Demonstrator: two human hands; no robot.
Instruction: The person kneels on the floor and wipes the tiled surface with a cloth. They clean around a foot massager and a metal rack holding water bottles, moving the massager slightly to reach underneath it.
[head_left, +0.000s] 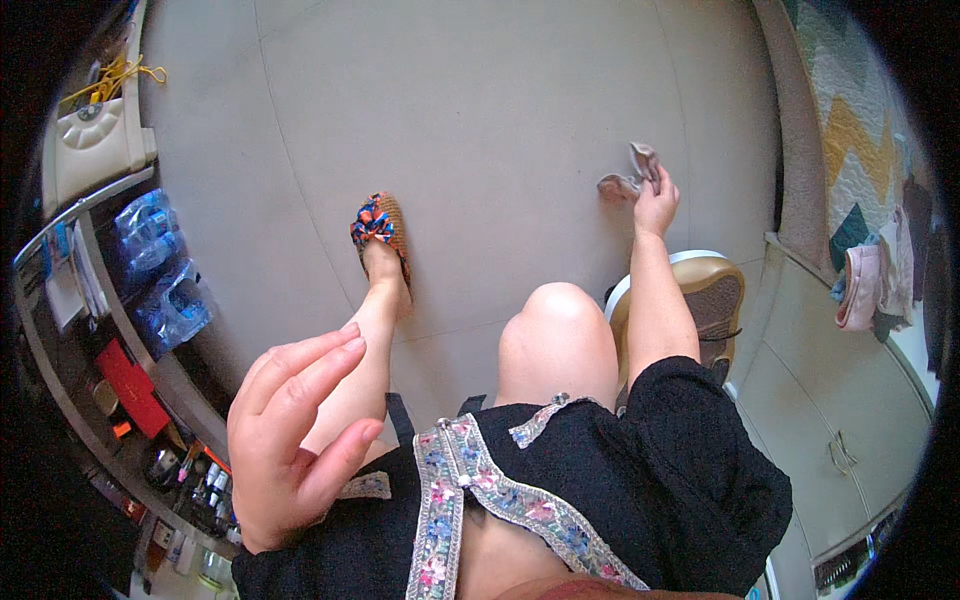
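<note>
My right hand (657, 204) reaches out to the front right, above the grey floor. Its fingers are closed on a crumpled greyish-pink cloth (619, 187), which hangs out in two folded lobes; it may be a pair of socks. My left hand (296, 435) is raised in front of my left leg, empty, with the thumb apart from the fingers. On my left foot is a woven slipper (381, 225) with a colourful bow. Beside my bent right knee, partly behind my right forearm, lies a rounded tan and brown object (709, 296) with a white rim; its kind is unclear.
Left stands a shelf unit (116, 315) with plastic-wrapped blue bottles (154, 232), a red box (133, 390) and several small bottles. Yellow hangers (112, 79) lie above a cream container (94, 135). Right are a patterned quilt (847, 127), folded clothes (860, 289) and a pale cabinet (810, 397).
</note>
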